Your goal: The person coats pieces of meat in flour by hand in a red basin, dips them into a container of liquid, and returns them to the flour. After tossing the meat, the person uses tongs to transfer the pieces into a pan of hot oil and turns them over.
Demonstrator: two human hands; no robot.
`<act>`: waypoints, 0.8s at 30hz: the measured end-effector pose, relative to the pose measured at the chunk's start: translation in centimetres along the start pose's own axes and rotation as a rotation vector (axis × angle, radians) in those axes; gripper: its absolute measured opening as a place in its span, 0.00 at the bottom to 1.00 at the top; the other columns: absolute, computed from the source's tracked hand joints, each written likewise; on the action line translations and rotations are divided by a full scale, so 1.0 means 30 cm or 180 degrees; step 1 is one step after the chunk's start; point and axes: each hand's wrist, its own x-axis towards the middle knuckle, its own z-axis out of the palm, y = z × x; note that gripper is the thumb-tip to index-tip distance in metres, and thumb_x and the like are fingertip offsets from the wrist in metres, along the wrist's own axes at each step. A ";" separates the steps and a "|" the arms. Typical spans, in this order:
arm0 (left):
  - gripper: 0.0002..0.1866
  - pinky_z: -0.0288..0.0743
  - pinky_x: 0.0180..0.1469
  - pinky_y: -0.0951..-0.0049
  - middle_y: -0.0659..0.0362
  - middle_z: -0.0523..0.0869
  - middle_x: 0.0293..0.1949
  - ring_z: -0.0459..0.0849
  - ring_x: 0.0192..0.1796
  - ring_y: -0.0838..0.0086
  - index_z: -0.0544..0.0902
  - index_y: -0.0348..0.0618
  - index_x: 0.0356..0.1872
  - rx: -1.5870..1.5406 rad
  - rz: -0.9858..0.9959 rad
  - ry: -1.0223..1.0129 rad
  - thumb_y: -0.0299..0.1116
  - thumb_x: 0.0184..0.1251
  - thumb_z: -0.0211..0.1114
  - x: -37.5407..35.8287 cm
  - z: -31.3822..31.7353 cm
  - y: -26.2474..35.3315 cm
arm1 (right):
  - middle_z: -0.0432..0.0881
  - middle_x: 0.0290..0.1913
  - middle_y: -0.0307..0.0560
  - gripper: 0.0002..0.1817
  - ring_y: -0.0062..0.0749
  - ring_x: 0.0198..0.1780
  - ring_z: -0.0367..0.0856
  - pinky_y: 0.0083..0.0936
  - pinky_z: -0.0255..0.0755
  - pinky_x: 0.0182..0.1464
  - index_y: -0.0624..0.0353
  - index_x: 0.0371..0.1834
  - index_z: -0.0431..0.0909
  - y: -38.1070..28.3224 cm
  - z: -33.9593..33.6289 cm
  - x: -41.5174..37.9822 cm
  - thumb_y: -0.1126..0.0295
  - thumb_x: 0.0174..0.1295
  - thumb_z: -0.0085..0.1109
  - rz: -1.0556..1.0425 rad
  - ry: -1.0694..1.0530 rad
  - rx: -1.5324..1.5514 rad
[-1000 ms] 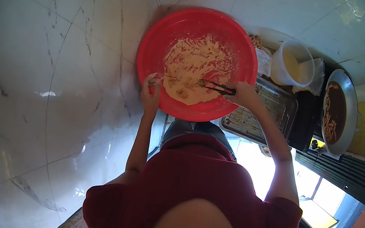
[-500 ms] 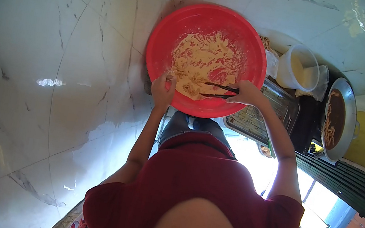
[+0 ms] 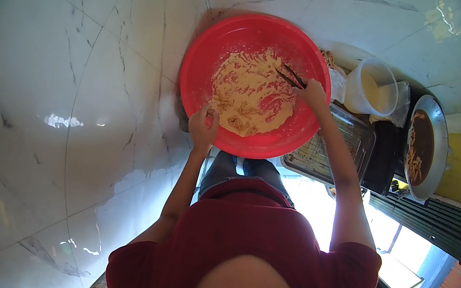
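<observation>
A large red basin (image 3: pixel 201 49) holds pale flour with clumps of coated pieces (image 3: pixel 238 122) gathered near its front. My right hand (image 3: pixel 313 95) is closed around dark tongs (image 3: pixel 293 77), whose two arms are slightly apart over the flour on the basin's right side. At the front left rim, my left hand (image 3: pixel 203 130) has its fingers pinched together over the edge, close to the clumps. Whatever lies between those fingers is too small to make out.
Right of the basin are a tray with a wire rack (image 3: pixel 358 134), a translucent tub of pale batter (image 3: pixel 372 88) and a wide pan (image 3: pixel 437 152) of brown oil with pieces frying along one side. A tiled wall (image 3: pixel 128 67) bounds the left.
My right hand and the tongs have moved away from my body, from the front clumps toward the basin's right side. My left hand stays at the rim. The view has shifted slightly.
</observation>
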 end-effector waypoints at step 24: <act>0.10 0.70 0.42 0.62 0.57 0.85 0.29 0.83 0.34 0.63 0.81 0.41 0.42 -0.0034 -0.0091 0.0008 0.31 0.62 0.64 -0.002 -0.004 0.003 | 0.84 0.30 0.55 0.17 0.48 0.36 0.84 0.41 0.75 0.40 0.56 0.40 0.85 -0.087 0.174 0.066 0.59 0.48 0.71 -0.0215 -0.0150 0.0293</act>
